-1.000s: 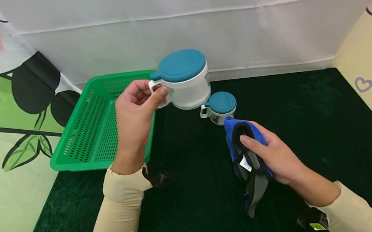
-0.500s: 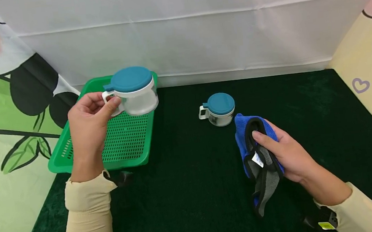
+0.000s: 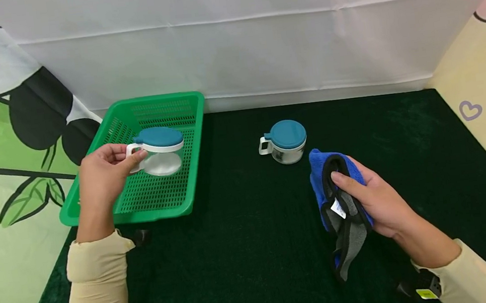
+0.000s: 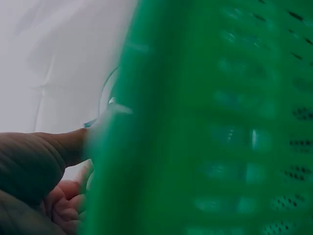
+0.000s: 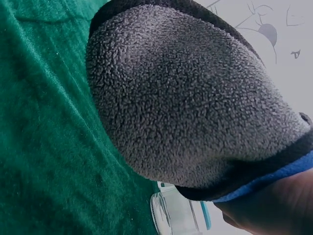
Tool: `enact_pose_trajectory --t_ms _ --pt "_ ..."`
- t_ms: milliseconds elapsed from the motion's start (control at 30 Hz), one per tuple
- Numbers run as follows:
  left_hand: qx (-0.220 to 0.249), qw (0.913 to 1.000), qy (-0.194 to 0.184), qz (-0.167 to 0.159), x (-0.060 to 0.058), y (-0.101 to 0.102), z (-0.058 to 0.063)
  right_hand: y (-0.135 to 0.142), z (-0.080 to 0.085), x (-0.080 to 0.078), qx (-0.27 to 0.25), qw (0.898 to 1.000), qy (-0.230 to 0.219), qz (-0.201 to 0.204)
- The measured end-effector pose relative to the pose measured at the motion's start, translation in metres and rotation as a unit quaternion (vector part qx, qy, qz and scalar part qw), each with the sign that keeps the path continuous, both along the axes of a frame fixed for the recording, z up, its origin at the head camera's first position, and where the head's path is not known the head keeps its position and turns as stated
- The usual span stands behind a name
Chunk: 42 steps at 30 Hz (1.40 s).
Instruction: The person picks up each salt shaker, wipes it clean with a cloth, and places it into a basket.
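My left hand [image 3: 103,175] pinches the white handle of a clear jar [image 3: 161,151] with a blue lid, slightly tilted, over the inside of the green basket [image 3: 155,215]. The left wrist view has the basket's wall [image 4: 161,127] across most of it, hiding much of the jar and fingers. My right hand [image 3: 379,201] grips a bunched blue and grey cloth [image 3: 343,205] with black edging and a white tag, thumb on top. In the right wrist view the cloth's grey side [image 5: 190,93] fills the middle. A smaller lidded jar [image 3: 287,141] stands upright on the table beyond the cloth.
Dark green velvety fabric [image 3: 245,251] covers the table. A white curtain [image 3: 250,55] closes off the back, and printed sheets hang on the left and right sides. The basket stands at the back left, near the curtain.
My left hand has carried the larger jar leftward from above the table, then lowered it into the basket's opening. The right hand, still with the cloth, has drifted slightly right.
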State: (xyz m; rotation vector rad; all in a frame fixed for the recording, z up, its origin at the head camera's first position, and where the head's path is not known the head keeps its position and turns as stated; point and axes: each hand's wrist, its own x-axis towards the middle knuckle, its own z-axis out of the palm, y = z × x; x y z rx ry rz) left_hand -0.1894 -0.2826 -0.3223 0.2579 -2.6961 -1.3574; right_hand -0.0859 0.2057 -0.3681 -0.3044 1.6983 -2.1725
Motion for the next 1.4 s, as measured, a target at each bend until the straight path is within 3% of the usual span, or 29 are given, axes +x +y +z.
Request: enact_pose_trajectory --t_ms 133,567,900,1200,1400 --pt "-0.063 0.9976 -0.026 -0.016 -0.005 -0.005 -0.008 0.000 -0.001 0.000 0.009 1.000 0.005 0.000" --pt "-0.094 0.9923 -0.063 -0.051 -0.017 -0.015 -0.029 0.002 -0.004 0.002 0.014 1.000 0.004 0.000" --pt "-0.109 0.9887 -0.078 -0.068 -0.014 -0.026 -0.025 0.002 -0.006 0.003 0.025 1.000 0.001 -0.006" --pt "-0.158 0.9772 -0.108 -0.091 -0.010 -0.041 -0.025 0.005 -0.007 0.004 0.014 1.000 0.011 -0.007" --pt "-0.166 0.9740 -0.123 -0.093 -0.010 -0.045 -0.026 0.006 -0.008 0.005 0.001 1.000 0.015 -0.002"
